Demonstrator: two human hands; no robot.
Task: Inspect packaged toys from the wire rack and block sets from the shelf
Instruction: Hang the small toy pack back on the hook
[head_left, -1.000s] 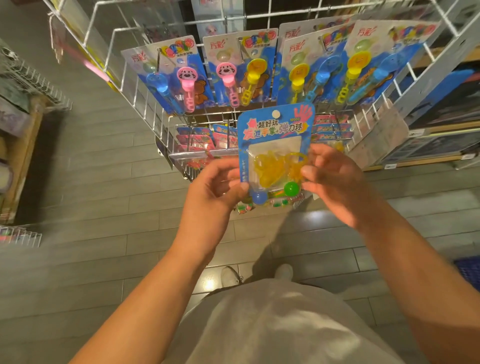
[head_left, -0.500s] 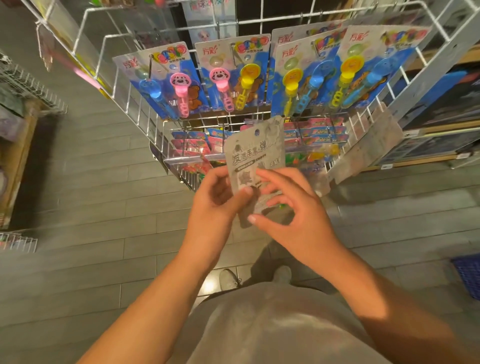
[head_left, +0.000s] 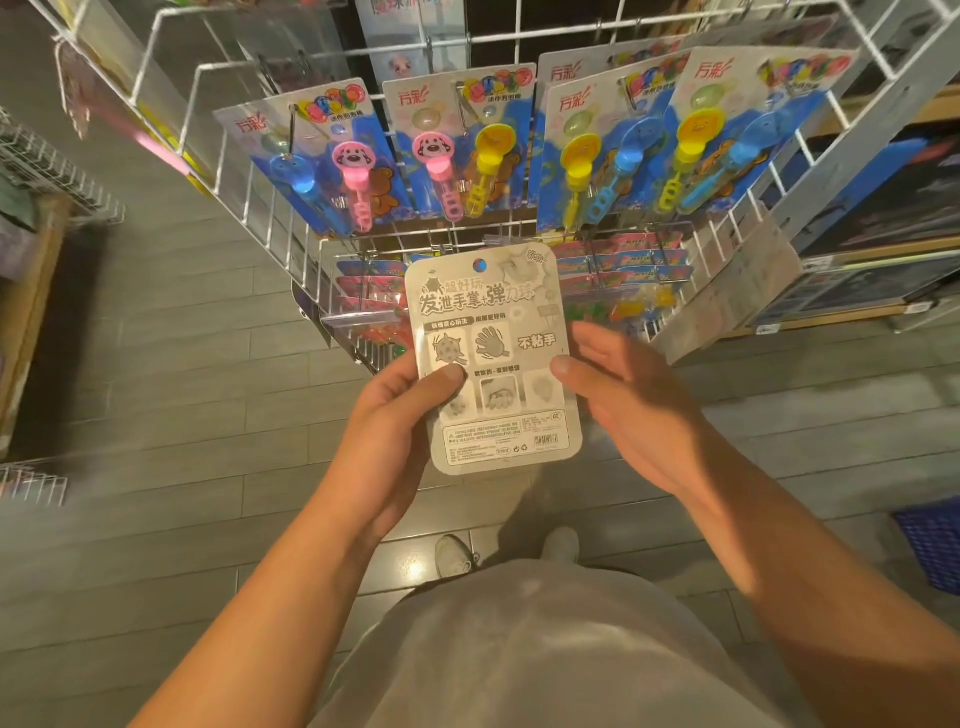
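A packaged toy card (head_left: 493, 364) is held in front of the white wire rack (head_left: 270, 234), its grey printed back with a barcode facing me. My left hand (head_left: 400, 415) grips its left edge, thumb pressed on the card's back. My right hand (head_left: 628, 405) holds the right edge, thumb tip on the card and fingers behind it. The toy itself is hidden on the far side.
Blue cards of bubble wands (head_left: 457, 150) hang in a row on the rack's upper tier; more packs (head_left: 623, 260) lie in the lower basket. Wooden shelves (head_left: 857, 291) with boxes stand at the right, a blue crate (head_left: 930, 540) on the floor, another wire rack (head_left: 47, 171) at the left.
The card was turned over: one second ago its blue front with yellow and green toys faced me, now the grey back does. My right hand moved from across the card to its right edge.
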